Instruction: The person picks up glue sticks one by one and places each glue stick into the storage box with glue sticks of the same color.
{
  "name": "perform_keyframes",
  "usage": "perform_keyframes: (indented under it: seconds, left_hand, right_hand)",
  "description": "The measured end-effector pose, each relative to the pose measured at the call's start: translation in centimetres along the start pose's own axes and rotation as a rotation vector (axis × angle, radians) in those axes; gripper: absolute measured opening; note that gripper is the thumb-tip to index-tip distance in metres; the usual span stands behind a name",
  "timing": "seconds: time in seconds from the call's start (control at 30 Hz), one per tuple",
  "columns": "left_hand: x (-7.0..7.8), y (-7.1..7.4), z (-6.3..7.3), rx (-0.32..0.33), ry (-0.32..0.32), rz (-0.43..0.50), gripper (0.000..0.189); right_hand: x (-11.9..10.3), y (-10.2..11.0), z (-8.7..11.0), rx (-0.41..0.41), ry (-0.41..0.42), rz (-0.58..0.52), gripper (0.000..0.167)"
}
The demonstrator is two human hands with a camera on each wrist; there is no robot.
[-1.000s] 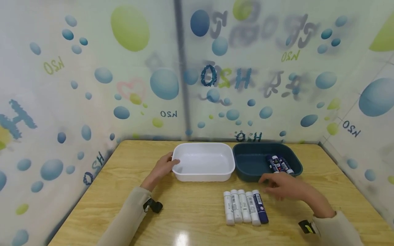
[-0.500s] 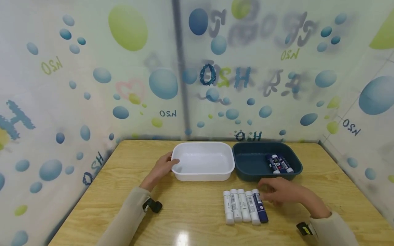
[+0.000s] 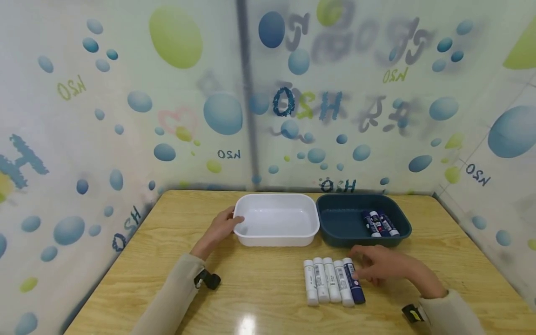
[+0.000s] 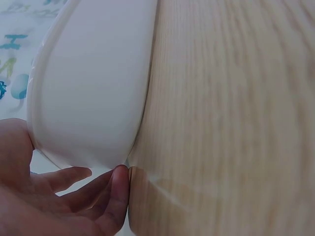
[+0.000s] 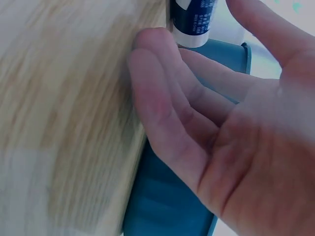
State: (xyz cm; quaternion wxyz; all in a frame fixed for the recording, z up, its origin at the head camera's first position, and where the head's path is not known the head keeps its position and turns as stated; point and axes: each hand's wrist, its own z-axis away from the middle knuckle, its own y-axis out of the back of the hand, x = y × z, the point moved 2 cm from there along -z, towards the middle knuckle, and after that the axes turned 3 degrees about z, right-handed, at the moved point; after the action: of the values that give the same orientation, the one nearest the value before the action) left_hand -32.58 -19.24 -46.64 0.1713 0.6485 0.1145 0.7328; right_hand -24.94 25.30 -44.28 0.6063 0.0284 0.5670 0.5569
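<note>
My left hand (image 3: 219,230) grips the left end of a white tray (image 3: 276,242), its thumb over the rim and its fingers against the outer wall. In the left wrist view that tray's wall (image 4: 98,93) stands on the wood beside the fingers. My right hand (image 3: 387,264) hovers at the right end of a row of glue sticks, beside a dark blue glue stick (image 3: 355,284) with a white cap. Its thumb overlaps this stick in the head view. The right wrist view shows the fingers loosely bent, the capped end of the stick (image 5: 193,22) between thumb and forefinger, with gaps around it.
Several white glue sticks (image 3: 331,281) lie side by side left of the blue one. A dark teal tray (image 3: 341,228) touches the white tray's right side and holds several blue glue sticks (image 3: 378,224) at its right end. The patterned wall (image 3: 356,139) rises behind the table.
My right hand has moved down and slightly left from the teal tray's front edge to the blue glue stick. My left hand and both trays have stayed in place.
</note>
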Motion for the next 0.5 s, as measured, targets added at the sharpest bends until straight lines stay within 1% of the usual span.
perform_keyframes:
  seconds: [0.1, 0.27, 0.37, 0.5]
  left_hand:
    - [0.03, 0.07, -0.01, -0.002, 0.004, 0.009, 0.062]
    - [0.06, 0.16, -0.05, -0.004, 0.002, 0.009, 0.062]
    - [-0.02, 0.13, -0.08, -0.008, -0.001, 0.009, 0.062]
    - [-0.12, 0.11, -0.06, -0.010, -0.006, 0.007, 0.061]
  right_hand:
    - [-0.17, -0.12, -0.17, 0.014, 0.017, 0.018, 0.046]
    - [-0.55, -0.33, -0.63, 0.033, 0.076, 0.033, 0.044]
    - [-0.63, -0.55, -0.86, 0.023, 0.081, 0.010, 0.045]
    - [-0.56, -0.64, -0.98, 0.018, 0.081, 0.011, 0.044]
